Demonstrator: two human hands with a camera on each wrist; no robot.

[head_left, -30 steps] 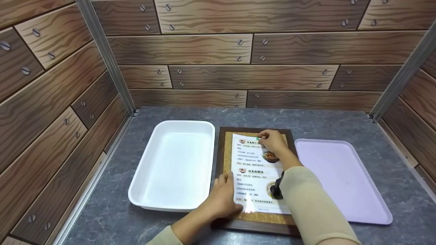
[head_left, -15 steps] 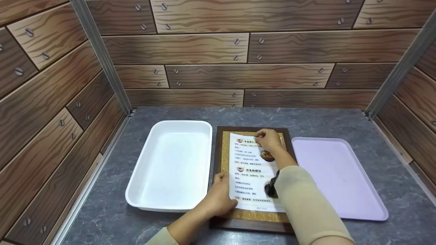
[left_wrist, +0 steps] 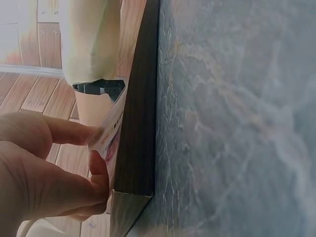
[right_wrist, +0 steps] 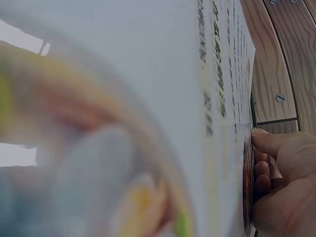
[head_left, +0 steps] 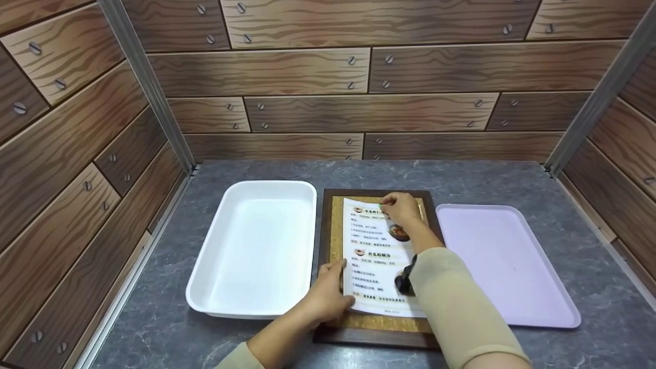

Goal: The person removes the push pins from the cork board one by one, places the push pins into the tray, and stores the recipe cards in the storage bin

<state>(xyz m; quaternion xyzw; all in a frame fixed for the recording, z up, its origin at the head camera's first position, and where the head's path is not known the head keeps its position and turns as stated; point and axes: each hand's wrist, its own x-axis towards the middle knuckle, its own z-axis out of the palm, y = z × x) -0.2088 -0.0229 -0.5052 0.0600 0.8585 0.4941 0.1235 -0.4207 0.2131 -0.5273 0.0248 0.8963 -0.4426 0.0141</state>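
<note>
Writing: the recipe sheet (head_left: 369, 274) carries printed Chinese; the lower heading appears to read 丝瓜蛤蜊汤, the upper one begins 冬瓜虾仁 (the right hand (head_left: 402, 210) covers its end), and the smaller lines are too soft to read surely.
Dish pictures: an upper bowl picture (head_left: 398, 233) sits below the right hand; a lower bowl picture (right_wrist: 98, 148) fills much of the right wrist view, blurred.
Recipe sheet: it lies on the brown-framed cork board (head_left: 376, 323), a little askew, with bare cork along its left and bottom.
Left hand (head_left: 328, 294): thumb and curled fingers pinch the sheet's left edge near the bottom corner (the left wrist view shows that edge lifted between them, beside the frame).
Right hand: thumb and fingers pinch a small green piece (head_left: 381, 206) at the sheet's top edge (too small to identify).
One view only: the head view shows the green piece; the left wrist view shows the buckle on the black strap (left_wrist: 101, 89) below the right sleeve (left_wrist: 91, 44).
Neighbours: on the grey marbled desk (head_left: 359, 174), a white rectangular basin (head_left: 256, 251) stands left of the board and a lilac tray (head_left: 502, 256) lies right.
</note>
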